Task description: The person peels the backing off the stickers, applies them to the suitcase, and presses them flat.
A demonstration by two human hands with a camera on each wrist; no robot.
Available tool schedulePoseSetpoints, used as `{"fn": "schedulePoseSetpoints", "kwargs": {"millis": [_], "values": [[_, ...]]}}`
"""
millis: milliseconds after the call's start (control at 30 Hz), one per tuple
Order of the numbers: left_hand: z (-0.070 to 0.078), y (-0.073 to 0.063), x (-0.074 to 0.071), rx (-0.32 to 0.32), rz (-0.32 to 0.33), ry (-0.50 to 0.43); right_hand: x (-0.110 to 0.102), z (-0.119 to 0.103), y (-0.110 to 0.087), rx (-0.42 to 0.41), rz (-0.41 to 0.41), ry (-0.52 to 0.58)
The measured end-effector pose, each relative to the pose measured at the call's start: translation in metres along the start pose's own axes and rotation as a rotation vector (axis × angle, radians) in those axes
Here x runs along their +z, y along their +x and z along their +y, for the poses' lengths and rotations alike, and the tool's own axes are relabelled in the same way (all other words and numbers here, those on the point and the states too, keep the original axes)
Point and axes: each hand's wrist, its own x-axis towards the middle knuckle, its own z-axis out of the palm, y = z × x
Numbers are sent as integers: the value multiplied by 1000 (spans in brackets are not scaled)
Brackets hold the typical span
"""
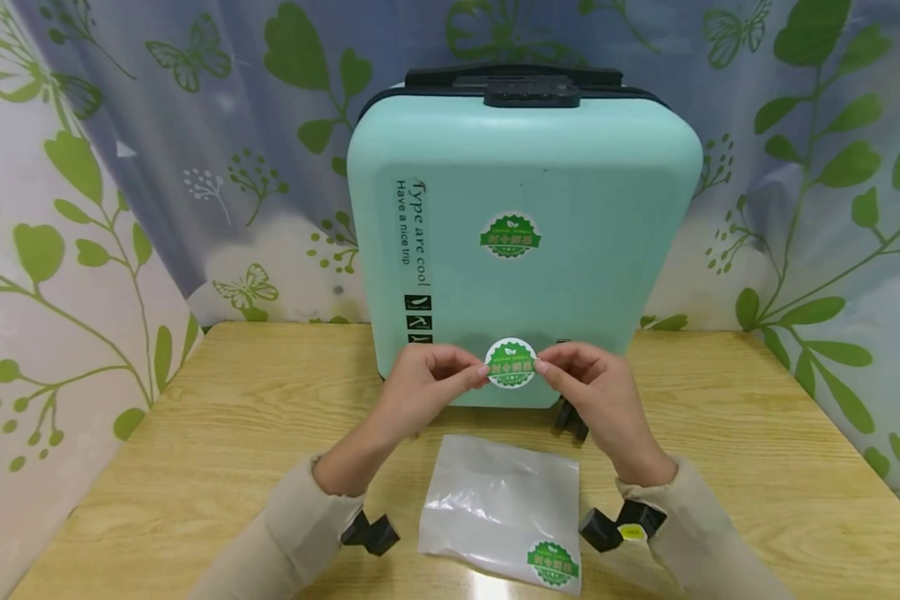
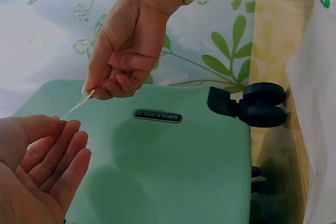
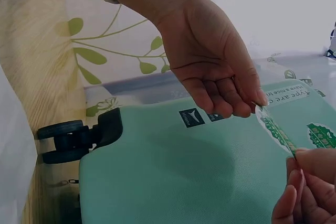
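A round green-and-white sticker (image 1: 511,363) is stretched between both hands in front of a mint-green suitcase (image 1: 600,250). My left hand (image 1: 427,383) pinches its left edge between thumb and finger; my right hand (image 1: 596,396) pinches the opposite edge. Seen from the right wrist, the sticker (image 3: 275,132) appears nearly edge-on, apart from the suitcase surface. A similar green sticker (image 1: 511,235) is on the suitcase's upper front. Below the hands, a glossy pale sheet (image 1: 487,492) lies on the table, bearing another green sticker (image 1: 552,564) at its near right corner.
The suitcase stands on a wooden table (image 1: 270,417), with black wheels (image 2: 265,104) at its base and a black handle (image 1: 513,77) on top. Behind and beside it hangs a leaf-patterned curtain (image 1: 270,167). A small camera is strapped to each sleeve.
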Motion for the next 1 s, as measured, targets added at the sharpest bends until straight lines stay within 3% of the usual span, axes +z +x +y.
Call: {"fn": "schedulePoseSetpoints", "kwargs": {"millis": [200, 533, 1000], "values": [[2, 3, 0, 35, 43, 11, 2, -4, 3, -23, 39, 36], [5, 8, 1, 86, 175, -71, 7, -14, 12, -27, 94, 56], [13, 17, 5, 70, 296, -146, 12, -16, 23, -92, 184, 117]]}}
